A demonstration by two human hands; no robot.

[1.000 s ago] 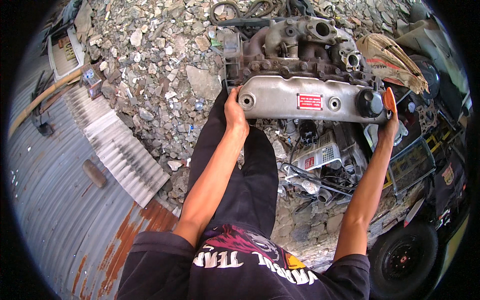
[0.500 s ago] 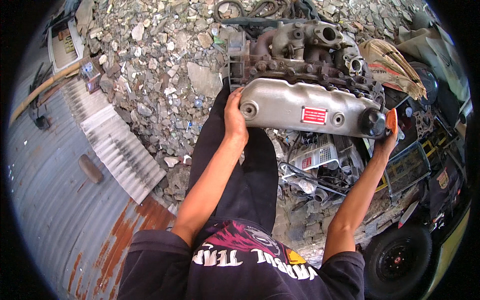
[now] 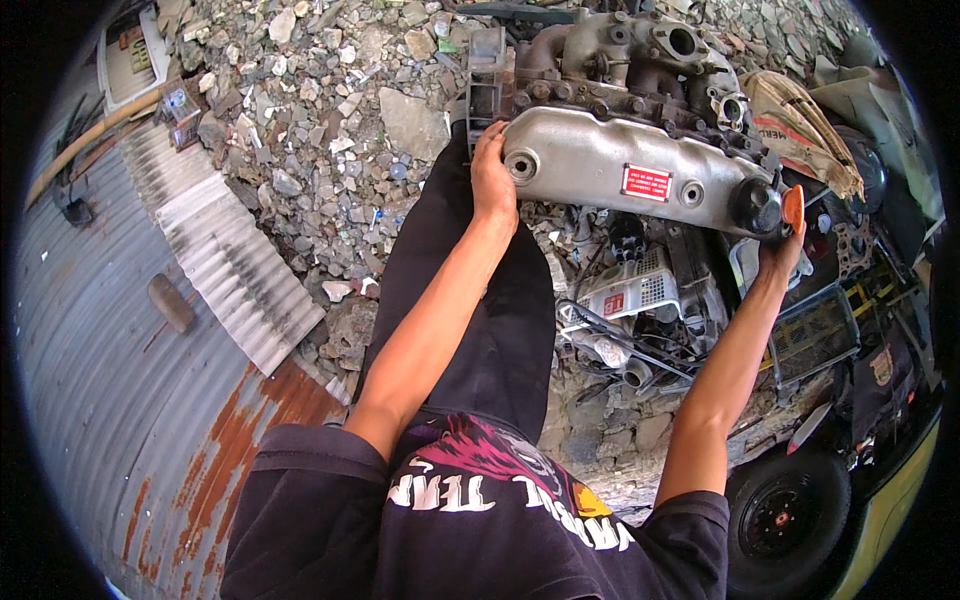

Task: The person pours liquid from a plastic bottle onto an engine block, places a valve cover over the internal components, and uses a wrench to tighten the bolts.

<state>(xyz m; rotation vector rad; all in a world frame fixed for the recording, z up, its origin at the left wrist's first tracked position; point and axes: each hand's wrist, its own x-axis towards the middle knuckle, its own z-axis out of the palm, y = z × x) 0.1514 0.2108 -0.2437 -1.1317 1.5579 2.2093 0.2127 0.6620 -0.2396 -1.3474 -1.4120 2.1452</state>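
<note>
In the head view, I have the silver valve cover [image 3: 590,165] by its two ends, long side across me, just beyond my knees and on the near side of the engine's cylinder head [image 3: 640,110]. My left hand [image 3: 495,180] is closed round the left end; my right hand [image 3: 783,252] is closed at the right end, beside the black filler cap [image 3: 757,205] and a flat orange piece [image 3: 793,208]. So both sides of the grip are taken up, though the fingers underneath are hidden. The cover slants, its right end nearer me, with its red label [image 3: 647,183] facing up.

As far as I can judge, taking hold is done and letting go is not. The two round mounting holes look bare of fasteners, so I would say nothing bolts the cover down. Its far edge overlaps the head from here; whether they touch I cannot tell. The intake manifold [image 3: 585,50] sits on the far side of the head.

To the right are a printed sack [image 3: 790,125] and a white plastic basket [image 3: 655,290] among loose parts; to the left, rubble [image 3: 300,150] and corrugated sheeting [image 3: 110,340].
</note>
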